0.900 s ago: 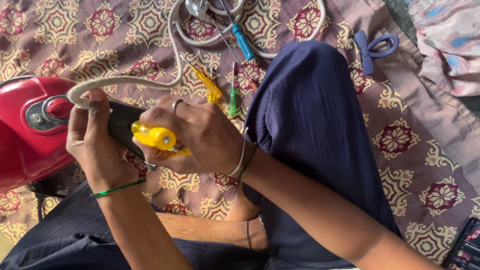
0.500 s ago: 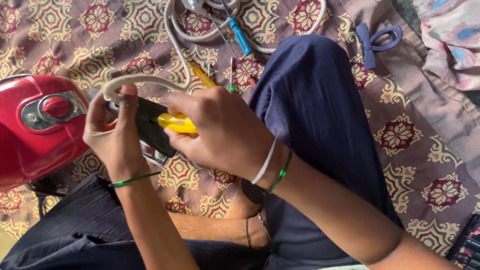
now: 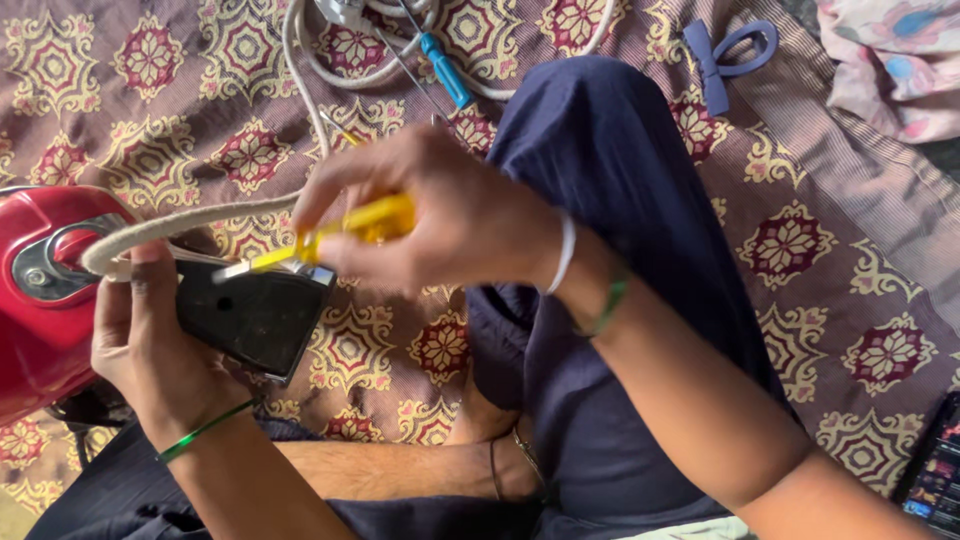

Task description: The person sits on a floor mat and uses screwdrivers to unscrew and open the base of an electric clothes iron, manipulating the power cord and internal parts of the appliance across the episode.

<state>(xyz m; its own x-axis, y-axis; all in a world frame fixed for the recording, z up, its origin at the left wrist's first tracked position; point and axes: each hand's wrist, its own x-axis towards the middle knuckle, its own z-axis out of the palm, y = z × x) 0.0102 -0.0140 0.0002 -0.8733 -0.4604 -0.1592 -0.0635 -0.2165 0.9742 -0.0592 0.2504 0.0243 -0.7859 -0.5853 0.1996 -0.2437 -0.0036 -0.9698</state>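
Note:
My left hand grips a black flat plate-like part from its left side, thumb up by a pale fabric-covered cord that arcs over it. My right hand is closed around a yellow-handled screwdriver, whose tip points left and down onto the top edge of the black part. Both hands hover above a patterned maroon cloth.
A red appliance body lies at the left edge. My knee in dark blue trousers rises at centre. A blue-handled screwdriver and coiled white cable lie at the top, a blue clip at upper right.
The view has shifted. My right hand has lifted and turned so the yellow screwdriver now lies nearly level, tip on the black part's top edge. The left hand keeps its hold.

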